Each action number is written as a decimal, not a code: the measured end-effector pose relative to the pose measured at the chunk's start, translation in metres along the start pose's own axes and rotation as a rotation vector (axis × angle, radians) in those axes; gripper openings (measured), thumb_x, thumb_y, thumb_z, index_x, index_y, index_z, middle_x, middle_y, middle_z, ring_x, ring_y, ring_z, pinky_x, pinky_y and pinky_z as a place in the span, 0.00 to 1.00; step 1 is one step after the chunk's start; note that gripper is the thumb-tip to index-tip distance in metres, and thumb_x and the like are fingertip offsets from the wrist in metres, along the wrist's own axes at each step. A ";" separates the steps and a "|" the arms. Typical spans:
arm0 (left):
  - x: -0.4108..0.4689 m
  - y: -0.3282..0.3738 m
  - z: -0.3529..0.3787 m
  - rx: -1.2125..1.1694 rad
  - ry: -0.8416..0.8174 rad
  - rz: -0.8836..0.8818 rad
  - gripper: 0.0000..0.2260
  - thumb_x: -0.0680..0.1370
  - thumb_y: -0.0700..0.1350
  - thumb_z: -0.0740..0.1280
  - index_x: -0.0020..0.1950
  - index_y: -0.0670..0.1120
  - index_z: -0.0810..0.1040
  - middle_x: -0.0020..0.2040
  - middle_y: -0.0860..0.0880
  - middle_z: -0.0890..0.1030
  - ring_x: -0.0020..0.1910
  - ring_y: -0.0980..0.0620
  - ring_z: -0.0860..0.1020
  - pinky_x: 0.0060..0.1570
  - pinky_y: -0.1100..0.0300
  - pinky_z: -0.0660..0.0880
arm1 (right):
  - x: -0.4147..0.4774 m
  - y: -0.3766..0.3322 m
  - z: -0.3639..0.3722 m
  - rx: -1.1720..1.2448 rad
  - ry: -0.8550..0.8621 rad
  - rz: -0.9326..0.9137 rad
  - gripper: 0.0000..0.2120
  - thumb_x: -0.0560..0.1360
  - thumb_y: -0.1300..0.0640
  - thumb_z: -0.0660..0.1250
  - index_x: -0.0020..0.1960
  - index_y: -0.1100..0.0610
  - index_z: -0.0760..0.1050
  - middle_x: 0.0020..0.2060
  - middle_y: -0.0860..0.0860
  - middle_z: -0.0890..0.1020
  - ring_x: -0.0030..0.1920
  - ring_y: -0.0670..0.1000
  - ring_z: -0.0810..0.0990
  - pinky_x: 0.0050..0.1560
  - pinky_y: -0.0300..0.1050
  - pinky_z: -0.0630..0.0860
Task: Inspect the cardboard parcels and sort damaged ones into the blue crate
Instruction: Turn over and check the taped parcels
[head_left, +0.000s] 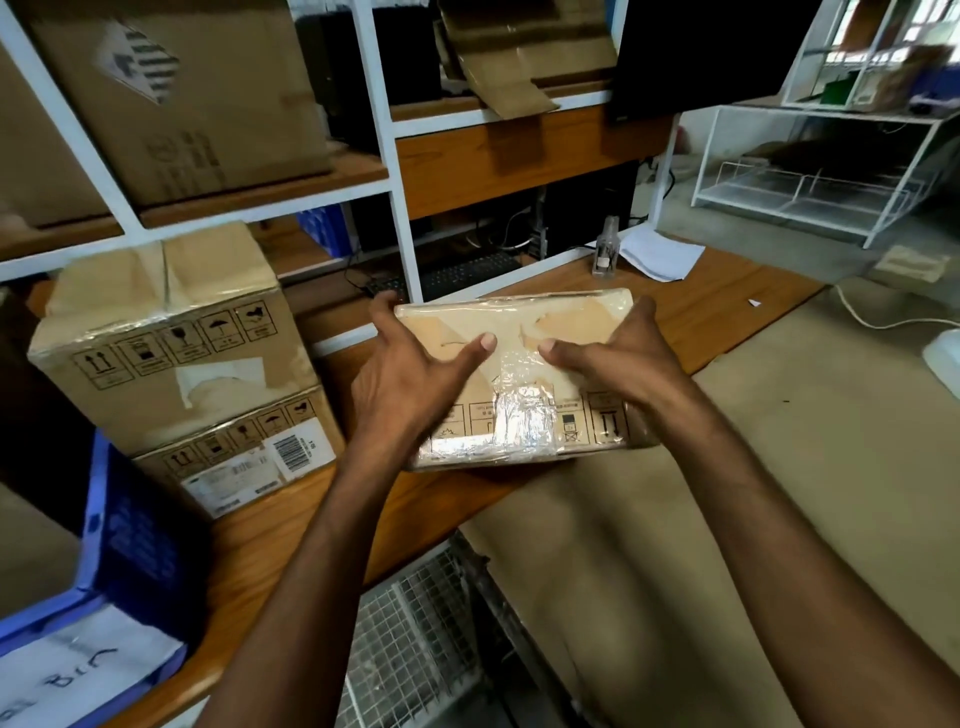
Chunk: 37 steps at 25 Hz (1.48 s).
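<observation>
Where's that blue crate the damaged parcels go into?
The blue crate sits at the head view's lower left edge, just left of the two stacked cardboard boxes on the wooden counter.

Held parcel (519, 374): flat brown box wrapped in clear film, top paper torn, handling symbols on near side; left hand (410, 374) and right hand (623, 358) grip its ends.
Upper stacked parcel (166, 332): left of it, dented top, torn white patch on front.
Lower stacked parcel (244, 457): underneath, barcode label.
Blue crate (135, 535): lower left, beside the stack.
</observation>
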<state>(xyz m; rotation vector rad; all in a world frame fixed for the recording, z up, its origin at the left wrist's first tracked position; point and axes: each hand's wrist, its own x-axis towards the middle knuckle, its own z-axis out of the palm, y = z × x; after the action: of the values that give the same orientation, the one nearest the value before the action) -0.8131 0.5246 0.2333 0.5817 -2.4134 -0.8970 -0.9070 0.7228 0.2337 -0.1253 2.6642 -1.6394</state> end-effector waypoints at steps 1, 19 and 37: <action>0.001 -0.001 0.001 0.000 0.001 -0.009 0.44 0.72 0.71 0.70 0.76 0.48 0.56 0.58 0.50 0.79 0.51 0.47 0.79 0.46 0.57 0.70 | -0.001 0.000 0.000 -0.014 0.020 -0.014 0.48 0.61 0.37 0.83 0.71 0.53 0.61 0.62 0.49 0.79 0.59 0.55 0.80 0.58 0.54 0.80; 0.022 -0.022 0.004 -0.222 -0.056 0.027 0.41 0.73 0.61 0.76 0.79 0.62 0.55 0.66 0.52 0.75 0.62 0.43 0.79 0.53 0.40 0.82 | 0.012 0.006 0.012 0.002 0.163 -0.146 0.44 0.66 0.44 0.82 0.75 0.48 0.64 0.60 0.45 0.79 0.60 0.51 0.78 0.56 0.47 0.76; 0.024 -0.010 0.010 0.044 -0.266 0.118 0.69 0.64 0.61 0.82 0.82 0.45 0.31 0.84 0.45 0.38 0.83 0.41 0.51 0.78 0.43 0.63 | 0.010 0.019 0.007 -0.130 -0.070 -0.159 0.62 0.53 0.39 0.86 0.78 0.46 0.55 0.70 0.48 0.75 0.67 0.53 0.76 0.66 0.55 0.76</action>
<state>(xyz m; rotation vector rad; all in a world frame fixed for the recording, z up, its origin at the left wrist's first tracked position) -0.8358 0.5093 0.2271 0.3490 -2.6787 -0.9225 -0.9174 0.7240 0.2138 -0.3986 2.7699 -1.4672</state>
